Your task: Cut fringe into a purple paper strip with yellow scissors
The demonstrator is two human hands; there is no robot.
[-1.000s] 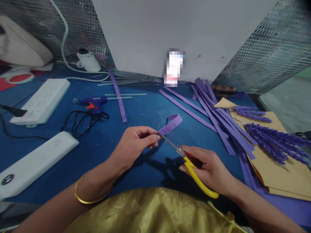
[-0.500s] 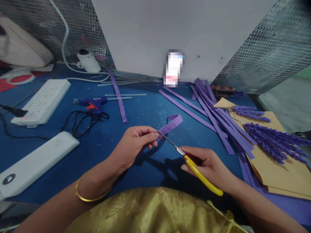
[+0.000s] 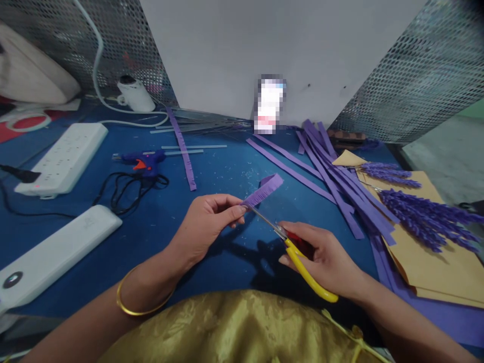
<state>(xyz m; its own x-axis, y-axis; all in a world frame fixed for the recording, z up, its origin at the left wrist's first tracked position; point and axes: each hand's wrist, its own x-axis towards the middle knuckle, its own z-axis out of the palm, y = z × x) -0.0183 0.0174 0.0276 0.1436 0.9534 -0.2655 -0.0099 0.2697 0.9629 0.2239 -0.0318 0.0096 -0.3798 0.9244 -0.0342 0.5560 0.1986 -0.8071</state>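
My left hand (image 3: pixel 212 222) pinches the near end of a purple paper strip (image 3: pixel 264 190) between thumb and fingers. Fine fringe cuts run along one edge of the strip, and its far end curls back above the table. In my right hand (image 3: pixel 321 254) is a pair of scissors (image 3: pixel 312 277) with a yellow handle; a bit of red shows inside the palm. Their thin blades point up and left, with the tips at the strip close to my left fingertips. Whether the blades are apart is too small to tell.
To the left lie a blue glue gun (image 3: pixel 145 162), a white power strip (image 3: pixel 62 159) and a long white device (image 3: pixel 62 252). Another fringed strip (image 3: pixel 182 151) lies ahead. Purple strips (image 3: pixel 333 176), lavender stems (image 3: pixel 423 217) and tan paper (image 3: pixel 446 272) are rightward. A phone (image 3: pixel 269 106) leans at the back.
The scissors' handle has swung slightly up and left, and red now shows in my right palm. The held strip has shifted slightly; my left hand keeps its pinch.
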